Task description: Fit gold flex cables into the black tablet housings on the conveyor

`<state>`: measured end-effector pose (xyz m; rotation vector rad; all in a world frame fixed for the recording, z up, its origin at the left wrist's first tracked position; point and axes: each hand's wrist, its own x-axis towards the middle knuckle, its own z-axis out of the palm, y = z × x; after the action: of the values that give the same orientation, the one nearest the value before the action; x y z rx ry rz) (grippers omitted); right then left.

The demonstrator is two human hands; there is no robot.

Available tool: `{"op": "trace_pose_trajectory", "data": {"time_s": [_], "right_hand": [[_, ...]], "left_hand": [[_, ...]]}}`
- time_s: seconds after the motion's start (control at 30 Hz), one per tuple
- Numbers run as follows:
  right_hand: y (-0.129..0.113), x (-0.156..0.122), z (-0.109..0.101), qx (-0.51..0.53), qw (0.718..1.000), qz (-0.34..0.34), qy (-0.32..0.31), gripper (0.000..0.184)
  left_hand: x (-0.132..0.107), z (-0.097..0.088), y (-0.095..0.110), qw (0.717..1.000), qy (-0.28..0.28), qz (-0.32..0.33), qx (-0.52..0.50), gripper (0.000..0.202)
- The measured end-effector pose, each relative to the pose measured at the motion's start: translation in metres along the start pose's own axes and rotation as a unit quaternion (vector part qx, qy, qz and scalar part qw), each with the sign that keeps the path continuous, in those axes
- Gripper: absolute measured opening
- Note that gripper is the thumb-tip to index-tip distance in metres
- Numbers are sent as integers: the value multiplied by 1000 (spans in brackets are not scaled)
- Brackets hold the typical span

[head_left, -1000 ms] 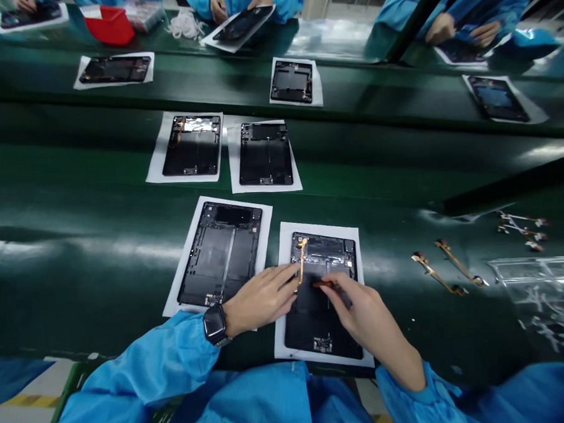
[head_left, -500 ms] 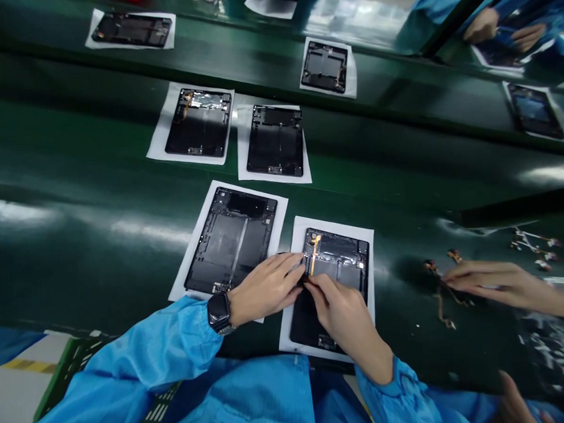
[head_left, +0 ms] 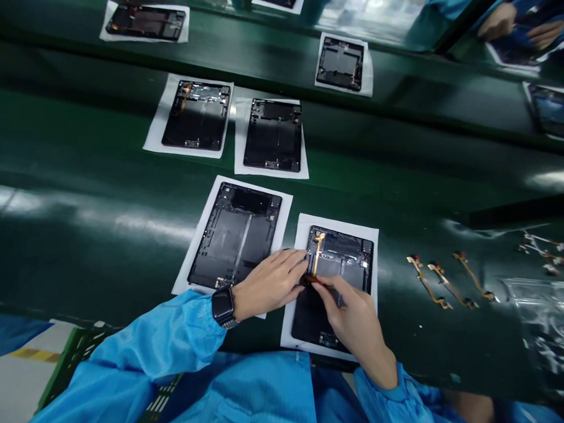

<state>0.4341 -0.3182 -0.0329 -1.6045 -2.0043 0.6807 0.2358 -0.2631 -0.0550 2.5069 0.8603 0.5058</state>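
An opened black tablet housing [head_left: 310, 322] lies on a white sheet [head_left: 374, 232] in front of me. An orange flex cable [head_left: 318, 253] runs down its upper left part. With thumb and index finger, my right hand [head_left: 356, 317] pinches the cable's dark lower end. My left hand [head_left: 272, 280], below a black wristwatch [head_left: 223, 306], reaches over the housing's left edge. Its fingers are bent together close to the cable end, and what they grip is hidden. Left of it, a second opened tablet housing [head_left: 236, 238] rests on its own sheet.
Beyond are two more tablet housings [head_left: 196, 115] [head_left: 272, 134] on sheets. Three loose flex cables [head_left: 451, 284] lie to the right, near small parts [head_left: 543, 250] and a clear plastic bag [head_left: 553, 337]. Across the bench, a co-worker's hands [head_left: 498, 21] hold a device.
A co-worker's hand at the right has withdrawn, leaving three flex cables spread side by side. My right fingertips have shifted slightly at the cable end. The view has moved a little.
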Motion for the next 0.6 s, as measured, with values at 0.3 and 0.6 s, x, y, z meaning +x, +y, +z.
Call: {"op": "trace_pose_trajectory", "data": {"time_s": [0.3, 0.6], "right_hand": [[-17, 12, 4, -143, 986, -58, -57, 18], [-10, 17, -11, -172, 982, -46, -59, 18]], "left_hand": [[0, 1, 0, 1000, -1, -2, -15, 41], [0, 1, 1, 1000, 10, -4, 0, 43]]}}
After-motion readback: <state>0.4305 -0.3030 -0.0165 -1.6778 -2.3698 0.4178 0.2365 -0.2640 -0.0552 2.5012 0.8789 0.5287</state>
